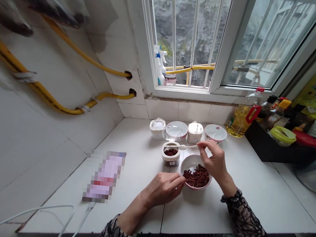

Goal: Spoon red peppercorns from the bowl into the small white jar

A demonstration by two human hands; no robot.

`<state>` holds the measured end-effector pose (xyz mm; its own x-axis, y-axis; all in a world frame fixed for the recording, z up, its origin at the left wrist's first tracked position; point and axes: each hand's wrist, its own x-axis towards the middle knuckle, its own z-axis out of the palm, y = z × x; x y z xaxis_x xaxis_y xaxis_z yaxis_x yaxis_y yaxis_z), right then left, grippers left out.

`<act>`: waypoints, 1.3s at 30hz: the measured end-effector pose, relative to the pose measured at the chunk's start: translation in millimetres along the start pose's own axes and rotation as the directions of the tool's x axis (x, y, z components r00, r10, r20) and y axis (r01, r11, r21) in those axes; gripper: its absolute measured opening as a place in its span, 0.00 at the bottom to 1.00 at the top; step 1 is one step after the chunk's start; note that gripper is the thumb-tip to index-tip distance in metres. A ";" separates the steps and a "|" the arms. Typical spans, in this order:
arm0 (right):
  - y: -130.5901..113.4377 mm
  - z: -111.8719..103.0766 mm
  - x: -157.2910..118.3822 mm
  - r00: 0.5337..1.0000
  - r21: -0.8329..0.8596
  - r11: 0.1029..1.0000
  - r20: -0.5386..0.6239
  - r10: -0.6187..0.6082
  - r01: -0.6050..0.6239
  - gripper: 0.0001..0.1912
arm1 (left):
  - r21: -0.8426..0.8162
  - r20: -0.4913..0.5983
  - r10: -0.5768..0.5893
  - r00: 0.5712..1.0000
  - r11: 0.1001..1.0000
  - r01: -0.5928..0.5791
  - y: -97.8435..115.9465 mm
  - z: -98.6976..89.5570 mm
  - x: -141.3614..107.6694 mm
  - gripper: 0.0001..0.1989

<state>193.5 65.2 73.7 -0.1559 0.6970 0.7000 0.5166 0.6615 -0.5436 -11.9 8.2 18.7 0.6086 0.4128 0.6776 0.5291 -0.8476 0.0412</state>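
A white bowl with a pink rim holds many small dark red-brown pieces. My left hand grips the bowl's left edge between thumb and fingers. Above the bowl's upper right side, my right hand pinches the handle end of a small white spoon. The spoon points left, its head at the mouth of a small open jar, which contains similar dark pieces. The jar stands just left of the bowl, its clear lid raised at the back.
Behind stand two lidded white containers and two bowls. An oil bottle and a black box of condiments are at right. A blurred purple object with a cable lies left.
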 end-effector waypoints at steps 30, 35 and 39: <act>28.1 -11.8 -6.8 0.796 -0.032 0.893 0.440 0.415 -0.448 0.10 | -0.010 -0.012 0.014 1.000 1.000 -0.014 1.2 -0.8 2.7 0.08; 22.2 -9.4 -9.5 0.821 -0.137 0.938 0.455 0.345 -0.318 0.11 | -0.015 -0.012 0.007 1.000 1.000 -0.008 0.8 -0.9 2.2 0.08; 21.9 -10.0 -8.9 0.777 -0.069 0.914 0.504 0.378 -0.399 0.11 | -0.015 -0.014 0.004 1.000 1.000 -0.004 0.4 -0.5 2.2 0.07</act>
<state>214.6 70.8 60.1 -0.3506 0.9306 0.1048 0.5929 0.3072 -0.7444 -10.7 8.6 20.6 0.6025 0.4046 0.6879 0.5175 -0.8543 0.0492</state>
